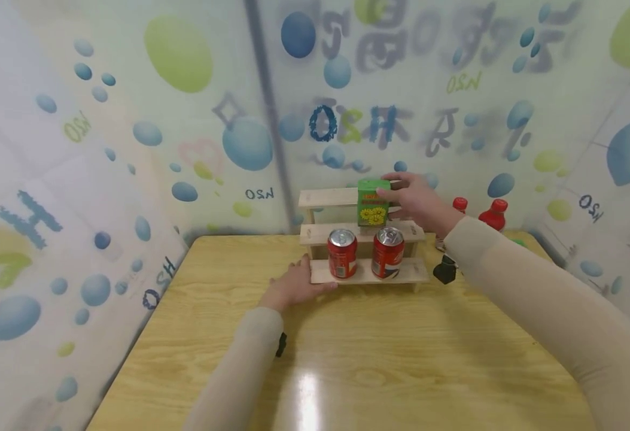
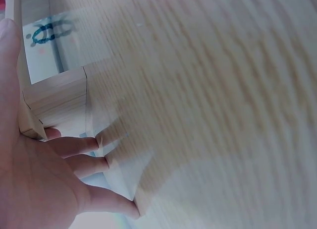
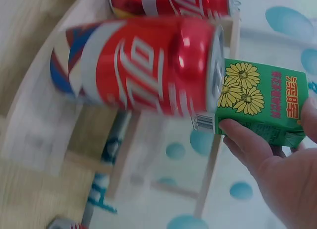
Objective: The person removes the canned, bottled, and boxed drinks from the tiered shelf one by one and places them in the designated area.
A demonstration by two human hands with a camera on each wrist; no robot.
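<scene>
At the three-tier wooden rack [image 1: 310, 234] on the worktop [image 1: 374, 347], the right hand [image 1: 421, 202] has its grip closed on a green carton [image 1: 373, 203], held upright at the middle tier, behind two red cans [image 1: 342, 256] on the lowest tier. Whether the carton touches wood cannot be told. The left hand [image 1: 295, 283] clasps the rack's lower left corner, fingertips on the worktop.

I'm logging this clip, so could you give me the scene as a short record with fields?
Right hand: holds the green carton
Left hand: at the left end of the bottom tier, touching the wooden rack
Carton position: above the middle tier; contact unclear
Red cans: two, upright, side by side on the bottom tier
Red-capped bottles: two, partly hidden by the right sleeve
</scene>
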